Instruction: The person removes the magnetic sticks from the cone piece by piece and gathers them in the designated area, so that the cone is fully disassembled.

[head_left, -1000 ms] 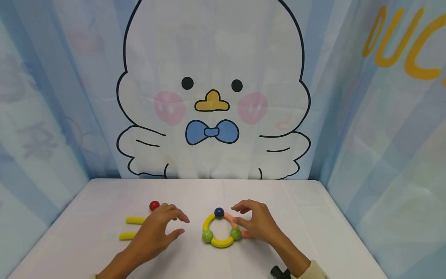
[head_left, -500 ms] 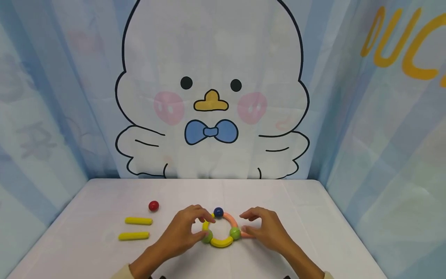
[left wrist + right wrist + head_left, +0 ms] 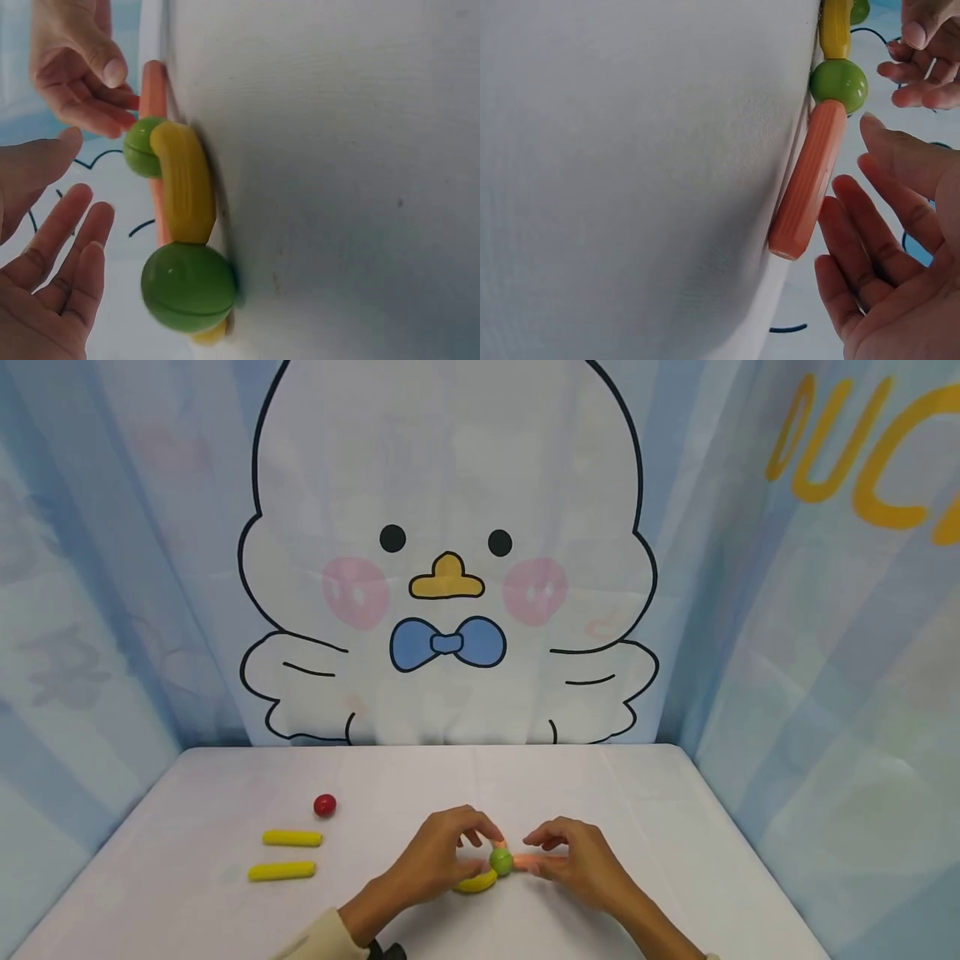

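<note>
On the white table lies a ring of coloured toy rods and balls, largely hidden in the head view behind my left hand [image 3: 438, 858]. A green ball [image 3: 501, 862] joins its yellow curved rod [image 3: 477, 883] to a straight orange rod [image 3: 531, 862] that sticks out to the right. My left hand's fingers arch over the ring near that ball; in the left wrist view they are spread and apart from the pieces. A second green ball [image 3: 189, 286] shows closer there. Beside the orange rod, my right hand [image 3: 904, 240] holds its fingers loosely extended, fingertips right at the rod's side.
A red ball [image 3: 325, 806] and two straight yellow rods [image 3: 292, 838] lie on the left side of the table [image 3: 187, 843]. Behind the table hangs a curtain [image 3: 450, 702] with a cartoon duck; blue and white curtains close both sides.
My left hand has moved right, from beside the yellow rods to over the ring, uncovering the red ball and rods. The right hand has shifted slightly right and down, off the ring's upper right.
</note>
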{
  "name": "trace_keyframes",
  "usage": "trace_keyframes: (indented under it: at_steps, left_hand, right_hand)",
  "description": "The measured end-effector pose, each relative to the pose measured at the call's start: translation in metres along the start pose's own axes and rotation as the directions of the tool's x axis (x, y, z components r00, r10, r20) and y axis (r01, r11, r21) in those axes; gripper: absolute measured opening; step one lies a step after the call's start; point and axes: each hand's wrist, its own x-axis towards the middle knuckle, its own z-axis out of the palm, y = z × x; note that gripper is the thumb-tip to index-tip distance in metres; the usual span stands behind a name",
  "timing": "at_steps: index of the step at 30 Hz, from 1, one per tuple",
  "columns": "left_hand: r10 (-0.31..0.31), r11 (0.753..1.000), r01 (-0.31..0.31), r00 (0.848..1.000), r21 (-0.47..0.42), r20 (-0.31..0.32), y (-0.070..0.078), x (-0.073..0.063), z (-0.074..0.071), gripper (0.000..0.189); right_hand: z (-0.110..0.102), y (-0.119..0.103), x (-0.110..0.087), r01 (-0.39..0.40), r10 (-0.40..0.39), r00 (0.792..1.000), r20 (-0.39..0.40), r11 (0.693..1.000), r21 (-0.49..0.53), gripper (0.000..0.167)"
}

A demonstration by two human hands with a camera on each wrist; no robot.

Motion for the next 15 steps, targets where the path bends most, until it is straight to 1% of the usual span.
trace_keyframes:
  at_steps: [5, 9, 12, 15]
  left_hand:
    - [-0.001, 0.998, -0.001, 1.0, 0.064, 0.027, -0.007, 0.01, 0.014, 0.036]
    - [0.003, 0.986, -0.01, 0.999, 0.164, 0.037, -0.01, 0.015, 0.025, 0.032]
    - [0.0, 0.974, -0.007, 1.0, 0.228, 0.031, -0.01, 0.017, 0.029, 0.028]
    - [-0.013, 0.969, 0.005, 0.999, 0.248, 0.029, -0.008, 0.018, 0.03, 0.026]
  right_hand:
    - [0.0, 0.003, 0.0, 0.015, -0.015, 1.0, 0.016, 1.0, -0.009, 0.025]
    - [0.002, 0.004, 0.002, 0.005, -0.005, 0.999, 0.035, 1.0, -0.018, 0.025]
    - [0.003, 0.004, 0.003, 0.026, -0.025, 0.998, 0.051, 0.999, -0.024, 0.026]
    - [0.005, 0.005, 0.003, 0.07, -0.068, 0.995, 0.069, 0.997, -0.028, 0.027]
